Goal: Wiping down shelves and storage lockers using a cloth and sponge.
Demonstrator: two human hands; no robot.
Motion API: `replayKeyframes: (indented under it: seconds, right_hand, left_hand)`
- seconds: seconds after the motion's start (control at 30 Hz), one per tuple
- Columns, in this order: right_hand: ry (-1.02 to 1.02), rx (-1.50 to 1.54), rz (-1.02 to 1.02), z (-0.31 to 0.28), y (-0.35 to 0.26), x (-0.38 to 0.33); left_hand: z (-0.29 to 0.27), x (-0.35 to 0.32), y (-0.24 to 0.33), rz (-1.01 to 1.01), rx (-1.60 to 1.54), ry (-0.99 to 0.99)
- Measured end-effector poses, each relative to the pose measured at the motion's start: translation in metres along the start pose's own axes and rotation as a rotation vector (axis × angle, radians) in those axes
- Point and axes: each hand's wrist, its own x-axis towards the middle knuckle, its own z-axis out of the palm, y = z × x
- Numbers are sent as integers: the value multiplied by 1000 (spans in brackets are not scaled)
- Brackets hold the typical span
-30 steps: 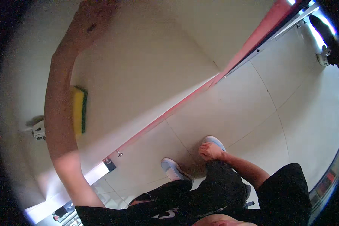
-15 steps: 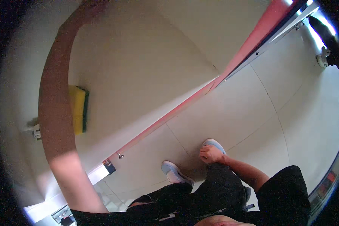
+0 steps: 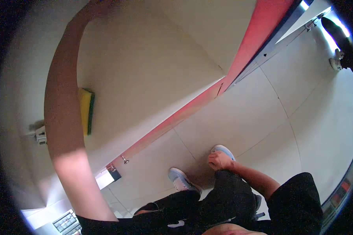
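Note:
My left arm (image 3: 64,98) reaches far forward over the pale interior of a red-edged cabinet. Its hand (image 3: 106,6) lies in dark shadow at the upper edge of the picture, so its fingers and anything in them cannot be made out. Beside the forearm, partly covered by it, is a yellow sponge with a dark green scouring side (image 3: 86,112). My right hand (image 3: 219,160) rests low by my knee, above one shoe, with its fingers curled closed and nothing seen in them.
The cabinet's red front edge (image 3: 164,121) runs diagonally across the view to a red-edged door (image 3: 259,39) at upper right. A small white fitting (image 3: 40,135) sits left of my arm. A metal foot (image 3: 124,159) stands beneath the edge. Another person's shoe (image 3: 335,62) is at far right.
My left arm has shifted slightly right and covers a bit more of the sponge. The red-edged door has swung a little leftward. My right hand has stayed put.

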Motion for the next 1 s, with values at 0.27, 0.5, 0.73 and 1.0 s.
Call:
replayKeyframes:
  seconds: [0.27, 0.5, 0.73, 1.0]
  right_hand:
    - [7, -12, -11, -3, 3, -3]
    - [23, 6, -7, -1, 3, -3]
    - [8, -4, 26, 1, 6, -9]
    - [-67, -31, 33, 0, 9, -8]
  left_hand:
    - [18, -34, 37, 1, -299, 28]
    - [28, -72, 54, 212, -346, 88]
    - [37, -125, 136, 779, -7, 110]
    - [40, -181, 196, 308, -145, 120]
